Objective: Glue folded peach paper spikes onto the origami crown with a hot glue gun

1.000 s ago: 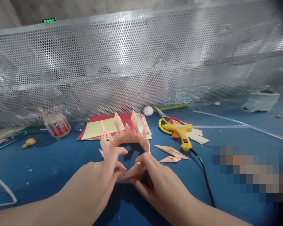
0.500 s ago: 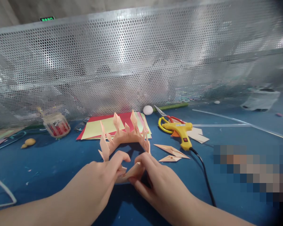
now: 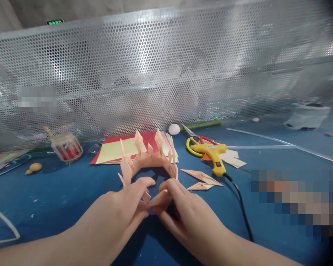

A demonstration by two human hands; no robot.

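Observation:
A peach paper crown [image 3: 148, 160] with folded, pointed spikes stands as a ring on the blue table. My left hand [image 3: 127, 205] grips its near left side, fingers closed round the paper band. On the near right side, my right hand [image 3: 183, 208] pinches the band between thumb and fingers. The two hands almost meet at the front, where the ends of the band come together; whether they overlap is partly hidden by my fingers. Just right of the crown lie loose folded paper spikes [image 3: 201, 177].
Behind the crown lies a stack of coloured paper [image 3: 113, 150]. A yellow glue gun [image 3: 211, 149] with a black cord [image 3: 240, 195] rests at right, by scissors [image 3: 192, 146]. A glass jar [image 3: 67, 147] stands at left. A perforated metal screen [image 3: 144, 74] rises behind the table.
The crown has tilted and shifted slightly to the right in my hands. My left thumb has moved in closer to the right hand at the front join.

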